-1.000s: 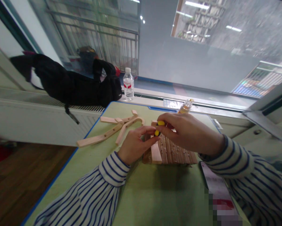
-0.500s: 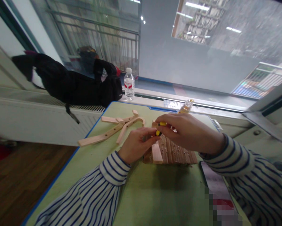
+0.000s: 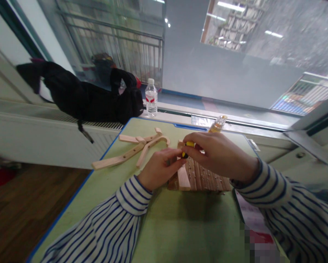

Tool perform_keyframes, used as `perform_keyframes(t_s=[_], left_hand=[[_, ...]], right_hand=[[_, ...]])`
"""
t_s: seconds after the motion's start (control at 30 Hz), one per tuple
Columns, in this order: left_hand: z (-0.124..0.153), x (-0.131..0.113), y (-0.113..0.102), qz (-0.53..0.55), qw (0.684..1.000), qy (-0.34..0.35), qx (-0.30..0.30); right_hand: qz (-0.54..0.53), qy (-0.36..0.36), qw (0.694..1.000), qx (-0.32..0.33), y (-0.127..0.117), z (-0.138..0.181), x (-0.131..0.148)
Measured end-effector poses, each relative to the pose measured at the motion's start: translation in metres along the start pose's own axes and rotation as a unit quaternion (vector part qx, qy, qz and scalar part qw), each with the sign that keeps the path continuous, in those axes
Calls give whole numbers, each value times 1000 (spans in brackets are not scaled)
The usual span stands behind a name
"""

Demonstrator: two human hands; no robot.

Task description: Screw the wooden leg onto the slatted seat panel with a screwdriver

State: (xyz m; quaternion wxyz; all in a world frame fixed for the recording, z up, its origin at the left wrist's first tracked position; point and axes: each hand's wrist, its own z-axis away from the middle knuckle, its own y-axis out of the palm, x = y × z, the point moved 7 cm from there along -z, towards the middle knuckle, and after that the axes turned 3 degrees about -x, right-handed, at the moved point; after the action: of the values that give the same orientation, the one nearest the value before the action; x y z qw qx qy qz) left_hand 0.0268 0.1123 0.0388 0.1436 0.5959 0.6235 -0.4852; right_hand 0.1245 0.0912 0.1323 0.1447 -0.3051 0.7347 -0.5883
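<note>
My right hand [image 3: 212,151] is closed around a small yellow-and-black screwdriver [image 3: 190,144], short and stubby, with its tip hidden by fingers. Thumb and forefinger of my left hand [image 3: 160,166] pinch at the tool's lower yellow-and-black part. Under both hands lies a pale wooden strip [image 3: 183,179], along the left side of a brown block [image 3: 205,175] that looks like layered corrugated cardboard. Small shiny bits, perhaps screws, stud the block's top. Left of my hands, joined wooden hook pieces [image 3: 133,149] rest on the green table [image 3: 117,190].
A clear bottle with yellowish contents [image 3: 218,124] stands at the table's far edge. Beyond, on the sill, are a water bottle [image 3: 151,98] and a black bag [image 3: 98,100]. A flat, partly blurred phone-like object [image 3: 250,208] lies beneath my right forearm.
The view has shifted very slightly. Both hands keep nearly the same place and hold, with the right fingers barely changed on the screwdriver.
</note>
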Motion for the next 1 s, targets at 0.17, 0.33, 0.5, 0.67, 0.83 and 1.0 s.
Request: perform_keyframes(t_s=[0.17,0.33,0.5,0.67,0.83,1.0], left_hand=[[1,1,-3,-25,999,-5,-37],[3,7,-3,-15,999,-9,-43],[3,10,-3,-4,999,-1,-44],[2,6,-2,-13,999,6,-32],[2,2,-1,-22,1000,13,-12],[2,3,0,-20,1000,12,0]], right_hand=[[10,1,1000,8,0,-2,0],[-17,-30,999,31,2,-1,2],[-39,-55,996,62,1,2,4],[-21,-49,997,57,1,0,4],[-4,-42,998,53,0,0,4],[8,-32,998,45,1,0,3]])
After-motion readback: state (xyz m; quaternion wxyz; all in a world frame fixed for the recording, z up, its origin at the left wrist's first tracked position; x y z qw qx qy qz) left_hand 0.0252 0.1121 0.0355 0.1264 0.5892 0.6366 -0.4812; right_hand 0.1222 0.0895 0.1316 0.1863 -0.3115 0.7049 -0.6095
